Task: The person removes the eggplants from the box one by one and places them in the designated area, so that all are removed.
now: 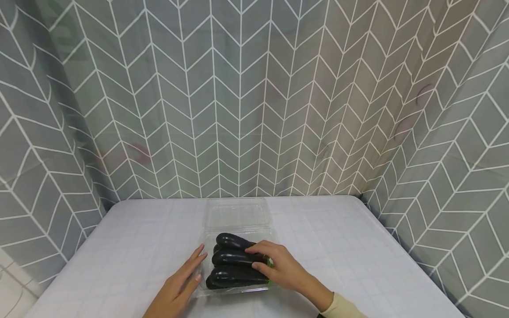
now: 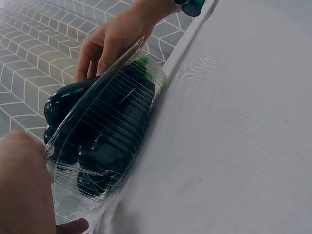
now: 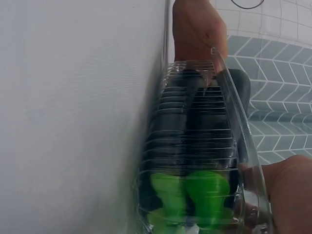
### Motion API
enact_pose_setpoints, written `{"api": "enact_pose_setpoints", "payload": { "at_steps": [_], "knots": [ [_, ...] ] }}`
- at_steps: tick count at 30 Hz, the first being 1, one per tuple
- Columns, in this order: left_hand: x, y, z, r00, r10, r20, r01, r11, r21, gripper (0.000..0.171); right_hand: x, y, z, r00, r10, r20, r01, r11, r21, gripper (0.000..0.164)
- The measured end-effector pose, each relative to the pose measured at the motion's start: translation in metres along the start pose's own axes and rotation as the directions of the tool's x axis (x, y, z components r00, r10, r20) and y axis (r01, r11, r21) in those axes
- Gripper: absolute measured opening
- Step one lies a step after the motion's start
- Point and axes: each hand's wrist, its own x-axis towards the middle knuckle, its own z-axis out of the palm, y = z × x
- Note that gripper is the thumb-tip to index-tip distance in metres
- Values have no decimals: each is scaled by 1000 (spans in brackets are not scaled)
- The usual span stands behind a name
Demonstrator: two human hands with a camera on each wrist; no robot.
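Note:
Several glossy dark eggplants [image 1: 238, 274] lie piled in a clear plastic clamshell box [image 1: 254, 290], their green stem ends toward the right. My right hand [image 1: 281, 266] comes in over the box's right side and grips the stem end of an upper eggplant [image 1: 232, 257] between thumb and fingers. Along the left wall of the box, my left hand [image 1: 179, 282] stays with fingers extended, fingertips right at the rim. From the right wrist view, green caps [image 3: 207, 190] show through the ribbed wall. The lower eggplants are partly hidden under the upper ones.
The box's clear lid [image 1: 237, 213] lies folded back behind it. A white cloth covers the table [image 1: 330, 238]. Grey curtains [image 1: 254, 97] with a white chevron pattern hang behind the table and along its sides.

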Motion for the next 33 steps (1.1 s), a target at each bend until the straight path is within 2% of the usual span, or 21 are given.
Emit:
{"api": "enact_pose_setpoints", "payload": {
  "at_steps": [5,16,22,28,33],
  "knots": [
    [0,-2,1,1000,10,-4,-10,1000,5,57,1,-4,-5,999,29,-13,-29,1000,-6,31],
    [1,-2,1,999,49,-16,-49,999,9,60,7,-7,-23,999,21,-36,-22,999,-38,30],
    [0,-3,0,999,32,-3,-32,999,6,59,10,-7,-32,999,23,-46,-26,996,-80,31],
    [0,-4,-1,1000,-4,28,4,1000,-7,54,13,-3,-40,998,-12,-66,5,994,-106,31],
    [0,-3,0,1000,-20,16,20,1000,4,54,16,4,-47,996,-20,-87,9,992,-124,31]
  ]
}}
